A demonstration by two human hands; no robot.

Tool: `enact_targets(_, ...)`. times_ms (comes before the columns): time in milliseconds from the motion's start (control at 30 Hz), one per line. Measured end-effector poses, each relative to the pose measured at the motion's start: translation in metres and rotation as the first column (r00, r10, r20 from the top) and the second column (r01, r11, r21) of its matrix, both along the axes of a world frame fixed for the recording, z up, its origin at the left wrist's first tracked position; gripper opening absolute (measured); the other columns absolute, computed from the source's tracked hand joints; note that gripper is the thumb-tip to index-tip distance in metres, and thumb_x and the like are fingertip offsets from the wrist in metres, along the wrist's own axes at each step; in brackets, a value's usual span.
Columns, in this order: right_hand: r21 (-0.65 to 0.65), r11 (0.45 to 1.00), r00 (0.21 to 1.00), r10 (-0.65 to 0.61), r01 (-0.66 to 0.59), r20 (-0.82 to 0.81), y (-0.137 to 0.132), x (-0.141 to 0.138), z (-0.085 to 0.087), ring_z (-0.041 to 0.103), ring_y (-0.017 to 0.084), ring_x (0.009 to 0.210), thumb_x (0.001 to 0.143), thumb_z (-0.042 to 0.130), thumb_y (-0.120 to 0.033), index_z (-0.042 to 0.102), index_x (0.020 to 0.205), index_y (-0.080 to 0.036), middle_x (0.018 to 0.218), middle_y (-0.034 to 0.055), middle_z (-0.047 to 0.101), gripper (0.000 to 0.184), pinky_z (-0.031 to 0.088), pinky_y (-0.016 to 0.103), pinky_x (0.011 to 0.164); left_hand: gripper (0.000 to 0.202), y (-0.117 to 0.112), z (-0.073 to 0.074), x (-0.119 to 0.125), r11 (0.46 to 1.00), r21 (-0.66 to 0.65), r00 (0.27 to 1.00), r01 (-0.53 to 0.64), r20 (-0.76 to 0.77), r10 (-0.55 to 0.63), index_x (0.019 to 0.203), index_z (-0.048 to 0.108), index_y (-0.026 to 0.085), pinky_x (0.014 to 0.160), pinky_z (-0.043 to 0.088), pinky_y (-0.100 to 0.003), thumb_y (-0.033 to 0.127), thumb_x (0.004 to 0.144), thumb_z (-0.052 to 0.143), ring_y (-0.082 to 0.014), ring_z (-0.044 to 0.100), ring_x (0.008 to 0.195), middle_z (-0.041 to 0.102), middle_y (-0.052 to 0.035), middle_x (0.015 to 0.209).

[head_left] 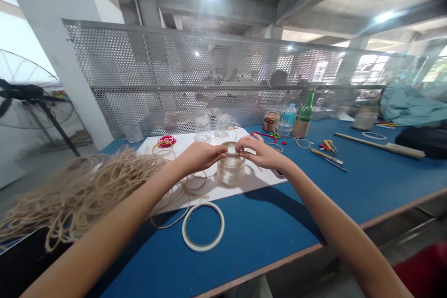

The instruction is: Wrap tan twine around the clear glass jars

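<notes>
A clear glass jar [231,173] stands upright on a white sheet [268,176], its neck ringed by a tan band that looks like twine. My left hand [206,154] grips the neck from the left, thumb and fingers pressed together. From the right, my right hand [259,151] pinches at the same neck with bent fingers. Whether its fingertips also hold a strand of the band is hidden. Loose twine [193,186] curls over the sheet left of the jar, by a large tangled heap of twine [115,181].
A roll of white tape [203,247] lies in front. Two glass jars [202,126] stand behind, near a red spool [166,140]. To the right are a twine-wrapped jar [271,122], a green bottle [306,108], scissors [328,158] and a wooden stick [377,145]. A perforated metal screen [174,70] borders the blue table [258,237].
</notes>
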State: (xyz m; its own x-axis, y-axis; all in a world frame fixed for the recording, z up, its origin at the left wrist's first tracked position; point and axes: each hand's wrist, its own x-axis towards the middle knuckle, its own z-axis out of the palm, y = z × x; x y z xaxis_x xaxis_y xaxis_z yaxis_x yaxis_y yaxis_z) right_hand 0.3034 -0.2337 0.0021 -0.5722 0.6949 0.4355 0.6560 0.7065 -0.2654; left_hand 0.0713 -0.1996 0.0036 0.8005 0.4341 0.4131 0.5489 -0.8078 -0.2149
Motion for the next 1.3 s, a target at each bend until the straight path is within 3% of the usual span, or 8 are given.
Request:
enact_targets(233,0.101,0.993,0.998,-0.067,0.067,-0.003,-0.007,-0.005,0.0,0.053,0.017,0.099,0.086,0.045,-0.028,0.054,0.082,-0.02,0.094,0.0012,0.062,0.011,-0.003,0.053,0.104,0.026,-0.005,0.002,0.006,0.979,-0.2,0.995,0.052,0.094,-0.034,0.097,0.06,0.019,0.057,0.035,-0.02,0.035,0.09,0.041,-0.0115,0.056,0.06,0.065,-0.0015,0.07)
enact_targets(400,0.189,0.979,0.996,-0.08,0.073,0.027,-0.013,-0.013,-0.002,0.054,0.016,0.096,0.085,0.047,-0.029,0.053,0.09,-0.022,0.084,-0.0007,0.062,0.012,-0.004,0.053,0.104,0.026,-0.007,0.0,0.009,0.983,-0.179,0.994,0.042,0.105,-0.024,0.093,0.062,0.019,0.054,0.033,-0.019,0.035,0.09,0.042,-0.0107,0.054,0.057,0.065,-0.0009,0.069)
enact_targets(533,0.257,0.964,0.996,-0.084,0.071,0.037,-0.016,-0.021,-0.004,0.054,0.015,0.092,0.089,0.041,-0.026,0.053,0.081,-0.021,0.079,-0.0015,0.062,0.015,-0.003,0.053,0.103,0.027,-0.009,-0.001,0.009,0.994,-0.107,0.997,-0.005,0.081,0.014,0.098,0.062,0.022,0.054,0.032,-0.021,0.037,0.09,0.042,-0.0127,0.055,0.06,0.066,-0.0017,0.072)
enact_targets(667,0.228,0.972,0.997,-0.064,0.055,0.035,-0.016,-0.024,-0.004,0.054,0.015,0.094,0.09,0.04,-0.026,0.053,0.086,-0.022,0.082,-0.0006,0.062,0.015,-0.002,0.054,0.103,0.03,-0.01,0.002,0.008,0.996,-0.083,0.998,-0.022,0.051,0.026,0.111,0.059,0.027,0.053,0.031,-0.021,0.039,0.09,0.041,-0.013,0.055,0.057,0.065,-0.0011,0.069)
enact_targets(900,0.162,0.985,0.997,-0.063,0.056,0.043,-0.012,-0.018,-0.003,0.053,0.017,0.094,0.088,0.041,-0.022,0.052,0.086,-0.021,0.079,0.0,0.06,0.011,0.001,0.055,0.102,0.042,-0.01,0.011,0.002,0.97,-0.234,0.998,0.063,0.035,-0.057,0.13,0.044,0.022,0.054,0.033,-0.021,0.03,0.09,0.039,-0.012,0.052,0.053,0.063,0.0002,0.065)
enact_targets(1300,0.033,0.999,1.0,-0.028,0.028,0.008,-0.004,-0.011,-0.004,0.051,0.017,0.101,0.088,0.042,-0.021,0.053,0.091,-0.022,0.093,0.0019,0.061,0.012,0.003,0.058,0.103,0.032,0.005,0.001,-0.002,0.954,-0.287,0.995,0.081,0.086,-0.058,0.116,0.055,0.021,0.057,0.034,-0.02,0.034,0.091,0.039,-0.0105,0.052,0.055,0.063,-0.0008,0.069)
